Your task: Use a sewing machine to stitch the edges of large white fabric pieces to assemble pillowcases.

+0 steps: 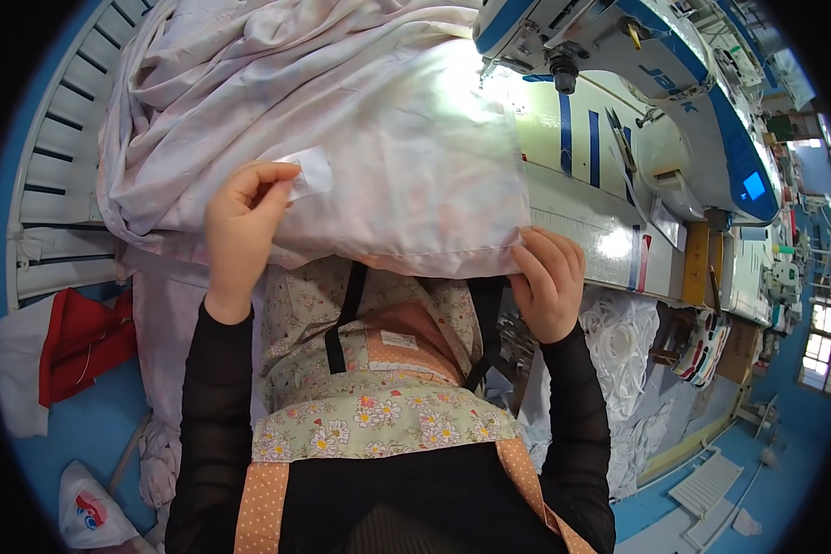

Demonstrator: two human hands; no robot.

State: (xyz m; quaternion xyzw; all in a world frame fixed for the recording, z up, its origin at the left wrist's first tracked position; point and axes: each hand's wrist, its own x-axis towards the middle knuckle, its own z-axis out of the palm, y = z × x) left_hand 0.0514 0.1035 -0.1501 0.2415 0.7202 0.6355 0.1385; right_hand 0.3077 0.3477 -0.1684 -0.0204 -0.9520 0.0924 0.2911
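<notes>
Pale pink-white fabric [388, 185] spreads across the sewing table, its hemmed edge hanging toward my lap. Between the thumb and fingertips of my left hand [245, 212] is a small white label [313, 173], held just over the cloth. My right hand [549, 277] pinches the fabric's near right corner, thumb below and fingers on top. Ahead and to the right stands a white and blue sewing machine [637, 74], its lamp lighting the cloth under the needle area.
Thread snips [620, 140] lie on the machine bed by blue tape strips. A white slatted rack [60, 138] borders the left side. Red and white cloth [78, 351] and a white plastic bag [92, 508] are at lower left. White strips [619, 337] hang below the table's right.
</notes>
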